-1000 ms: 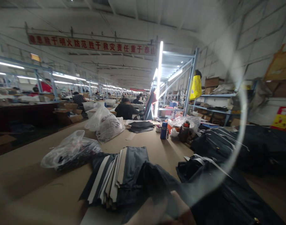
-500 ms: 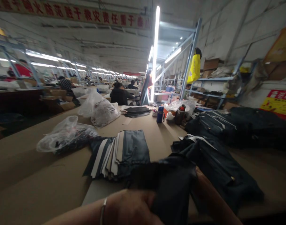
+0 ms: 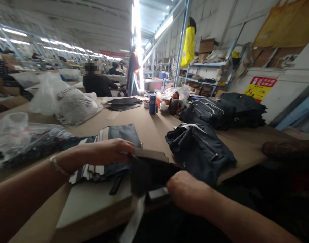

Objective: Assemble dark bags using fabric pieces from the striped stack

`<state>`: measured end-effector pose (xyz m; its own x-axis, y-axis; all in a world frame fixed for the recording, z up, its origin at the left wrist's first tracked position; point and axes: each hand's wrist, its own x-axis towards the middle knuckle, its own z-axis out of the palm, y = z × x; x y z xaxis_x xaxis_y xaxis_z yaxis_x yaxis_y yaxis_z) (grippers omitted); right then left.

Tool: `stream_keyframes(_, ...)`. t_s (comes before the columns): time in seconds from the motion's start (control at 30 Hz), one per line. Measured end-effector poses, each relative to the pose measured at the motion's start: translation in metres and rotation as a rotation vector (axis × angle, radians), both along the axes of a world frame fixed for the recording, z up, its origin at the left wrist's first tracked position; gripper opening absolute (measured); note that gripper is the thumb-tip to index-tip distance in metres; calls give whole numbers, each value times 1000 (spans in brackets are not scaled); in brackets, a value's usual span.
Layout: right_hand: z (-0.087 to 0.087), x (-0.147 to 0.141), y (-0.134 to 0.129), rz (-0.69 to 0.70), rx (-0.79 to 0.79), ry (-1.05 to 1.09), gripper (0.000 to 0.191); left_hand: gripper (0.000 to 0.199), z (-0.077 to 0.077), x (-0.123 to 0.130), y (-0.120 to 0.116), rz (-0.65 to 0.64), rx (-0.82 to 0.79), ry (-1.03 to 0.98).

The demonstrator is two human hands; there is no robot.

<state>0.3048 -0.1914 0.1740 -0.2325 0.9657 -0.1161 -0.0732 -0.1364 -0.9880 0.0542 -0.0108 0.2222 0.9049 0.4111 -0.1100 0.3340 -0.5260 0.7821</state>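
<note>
A: Head view. Hands?

B: Left hand [image 3: 113, 151] pinches the top left edge of a dark fabric piece [image 3: 148, 172], fingers curled tight on it. Right hand [image 3: 187, 190] grips its lower right side, fingers folded under, so the tips are hidden. The piece sits at the near edge of the table [image 3: 93, 202], between both hands, with a pale strip hanging off below it.

A: Around it?

B: A stack of cut pieces [image 3: 113, 141] lies under and behind the left hand, touching it. A dark jacket [image 3: 200, 148] lies just right of the piece. A bigger dark pile [image 3: 222, 109] sits further back on the right.

A: Rest?

B: Plastic bags [image 3: 65, 101] on the left, a blue bottle [image 3: 152, 104] mid-table, well apart from the hands. A person in black [image 3: 96, 84] sits at the far end. Yellow bag [image 3: 188, 44] hangs on the shelving.
</note>
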Motion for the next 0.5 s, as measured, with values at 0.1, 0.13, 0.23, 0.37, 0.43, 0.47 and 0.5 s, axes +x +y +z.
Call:
stream_keyframes(0.1,30,16,14,104,76,-173,28,13,0,6,2,-12,260,0)
stream_keyframes(0.13,40,23,18,160,109,-238,28,14,0,8,1,22,254,-42)
stream_keyframes(0.23,53,36,27,219,202,-269,26,15,-1,15,-3,138,44,-203)
stream_keyframes(0.37,33,15,44,197,260,-343,23,15,-19,33,-4,230,-302,-322)
stream_keyframes(0.43,25,1,57,197,280,-458,23,10,-32,42,-2,253,-322,-310)
stream_keyframes(0.47,25,-2,63,191,279,-468,24,12,-38,45,-1,269,-322,-300)
stream_keyframes(0.5,27,-2,68,193,261,-436,24,14,-43,47,0,306,-327,-299)
